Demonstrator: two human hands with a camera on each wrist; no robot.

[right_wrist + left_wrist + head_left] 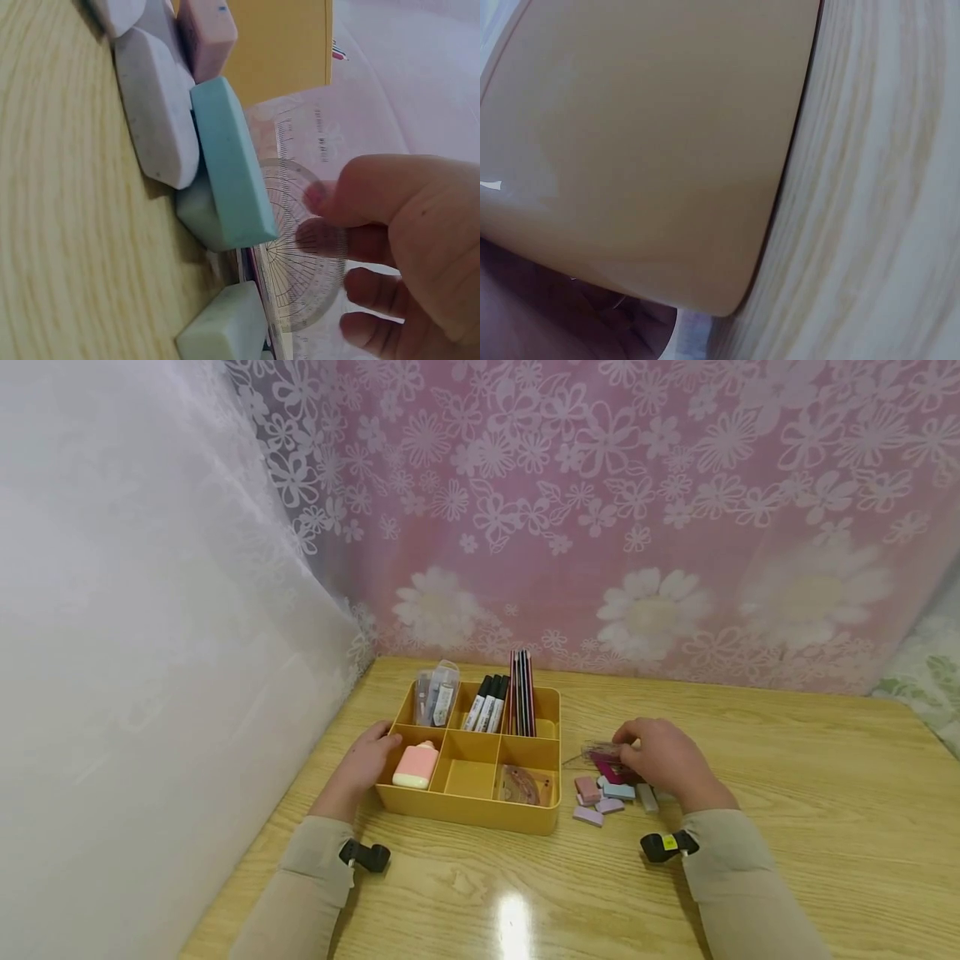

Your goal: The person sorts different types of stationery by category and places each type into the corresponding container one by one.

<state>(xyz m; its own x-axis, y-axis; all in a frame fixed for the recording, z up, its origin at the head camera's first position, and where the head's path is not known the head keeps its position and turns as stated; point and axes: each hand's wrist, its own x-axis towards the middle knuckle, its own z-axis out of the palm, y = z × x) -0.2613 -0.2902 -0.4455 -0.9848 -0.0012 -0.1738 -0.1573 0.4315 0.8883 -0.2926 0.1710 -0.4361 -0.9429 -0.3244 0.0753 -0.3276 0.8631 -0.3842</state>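
Observation:
A yellow desk organizer (471,810) with several compartments stands left of centre. My left hand (369,757) grips its left wall, with the thumb over the rim; in the left wrist view the fingers (622,322) are mostly hidden behind the organizer. My right hand (663,758) pinches a clear plastic protractor (285,292) between thumb and index finger, to the right of the organizer. Just below the protractor lie several erasers, among them a blue one (232,165), a pink one (588,789) and a lilac one (588,816). A magenta piece (609,770) shows under the right hand.
Inside the organizer are a pink-and-cream bottle (416,766), black-capped markers (491,702), pencils (522,693), clear cases (442,693) and a brownish transparent protractor (521,785). A white curtain (187,610) hangs at the left and a pink floral one (525,527) behind the wooden table (585,893).

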